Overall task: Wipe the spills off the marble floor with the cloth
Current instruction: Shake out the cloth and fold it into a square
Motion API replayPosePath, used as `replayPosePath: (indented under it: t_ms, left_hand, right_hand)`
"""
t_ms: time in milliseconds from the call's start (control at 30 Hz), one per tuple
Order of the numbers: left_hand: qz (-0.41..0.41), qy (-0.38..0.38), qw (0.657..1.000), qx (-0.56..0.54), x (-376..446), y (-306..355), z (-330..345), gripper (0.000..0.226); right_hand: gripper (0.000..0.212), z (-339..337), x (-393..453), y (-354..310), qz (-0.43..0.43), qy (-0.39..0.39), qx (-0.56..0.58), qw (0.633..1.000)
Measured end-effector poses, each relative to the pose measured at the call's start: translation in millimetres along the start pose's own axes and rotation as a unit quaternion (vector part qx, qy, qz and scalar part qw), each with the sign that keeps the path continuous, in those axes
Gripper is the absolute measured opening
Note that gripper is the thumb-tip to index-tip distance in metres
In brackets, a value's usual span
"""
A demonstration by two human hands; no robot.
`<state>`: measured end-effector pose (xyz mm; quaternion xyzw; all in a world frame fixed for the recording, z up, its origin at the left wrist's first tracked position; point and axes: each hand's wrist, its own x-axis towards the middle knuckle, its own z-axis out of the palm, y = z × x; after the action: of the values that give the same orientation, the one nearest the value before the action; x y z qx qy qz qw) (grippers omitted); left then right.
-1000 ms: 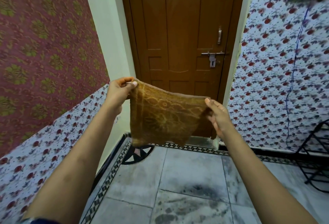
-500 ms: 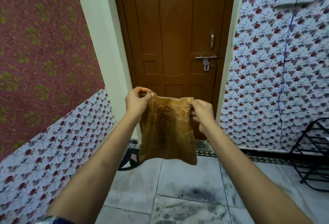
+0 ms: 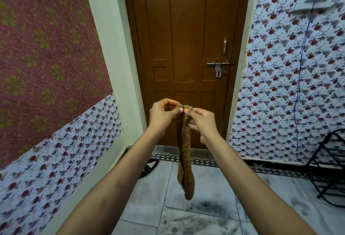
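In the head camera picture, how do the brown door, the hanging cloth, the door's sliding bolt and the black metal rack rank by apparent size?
1. Door
2. Black metal rack, cut off by the frame edge
3. Cloth, nearer the camera, so this rank is unsure
4. Sliding bolt

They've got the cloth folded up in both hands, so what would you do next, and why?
Probably lower it to the floor. The cloth hangs pinched at its top between the left hand and right hand, well above the dark smears on the marble tiles just below it.
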<state>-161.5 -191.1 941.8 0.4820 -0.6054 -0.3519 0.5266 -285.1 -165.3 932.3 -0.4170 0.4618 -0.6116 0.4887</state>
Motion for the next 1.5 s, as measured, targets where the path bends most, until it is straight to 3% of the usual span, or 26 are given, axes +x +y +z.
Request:
replayPosePath:
  t_ms: [167,333,467,533,633,700,767,833,900,1033,1100,1167,1267,1400,1500]
  left_hand:
    - [0.002,0.006,1.000,-0.004,-3.3,-0.7,-0.7,0.017]
    - [0.035,-0.004,0.999,0.035,-11.8,1.5,1.6,0.034]
    - [0.086,0.055,0.991,0.084,-11.0,8.1,-1.1,0.021]
    - [0.049,0.068,0.996,0.044,-7.5,14.1,-5.3,0.013]
    - [-0.022,0.037,0.996,-0.078,-4.6,26.1,-13.0,0.014]
    - [-0.044,0.014,0.991,-0.127,-4.2,35.1,-18.6,0.016]
    - [-0.061,-0.001,0.985,-0.161,-3.7,40.4,-23.0,0.018]
    - [-0.073,-0.011,0.982,-0.171,-4.2,40.8,-27.1,0.019]
    - [-0.077,-0.013,0.983,-0.163,-5.6,38.3,-31.4,0.021]
    - [-0.074,-0.039,0.992,-0.097,-6.8,30.0,-44.5,0.022]
    - [-0.052,-0.096,0.994,0.030,-6.9,32.3,-51.7,0.025]
    - [-0.027,-0.179,0.973,0.145,-5.8,38.0,-57.1,0.040]
    - [-0.026,-0.267,0.946,0.182,-3.3,47.5,-55.2,0.059]
    - [0.005,-0.244,0.943,0.227,0.5,51.3,-45.1,0.034]
    - [0.004,-0.275,0.925,0.263,4.7,59.7,-39.9,0.009]
  right_hand:
    - [0.008,6.0,-3.6,-2.4,-0.001,0.004,-0.007,1.000]
    - [0.025,6.8,-10.7,-9.1,0.000,-0.023,0.004,1.000]
    - [0.037,4.2,-12.2,-11.4,-0.032,-0.081,-0.027,0.996]
    - [0.035,1.3,-9.1,-11.9,-0.051,-0.079,-0.052,0.994]
    - [0.023,-6.9,2.0,-8.2,-0.092,0.008,-0.080,0.993]
    - [0.048,-12.7,7.1,-4.6,-0.047,-0.027,-0.078,0.996]
    - [0.065,-14.6,10.8,-2.4,0.043,-0.100,0.008,0.994]
    - [0.038,-15.1,11.0,-2.2,0.079,-0.128,0.127,0.980]
    - [0.015,-14.7,8.4,-3.6,0.075,-0.104,0.158,0.979]
    - [0.012,-15.9,9.2,-3.4,0.054,-0.102,0.144,0.983]
    - [0.012,-15.1,8.6,-6.0,0.035,-0.117,0.090,0.988]
    - [0.014,-14.4,8.9,-6.7,0.005,-0.137,0.030,0.990]
    - [0.025,-12.5,11.7,-6.0,-0.030,-0.152,-0.015,0.988]
    - [0.016,-14.5,12.7,-5.9,-0.059,-0.152,-0.022,0.986]
    - [0.012,-18.1,12.6,-2.4,-0.063,-0.149,-0.026,0.986]
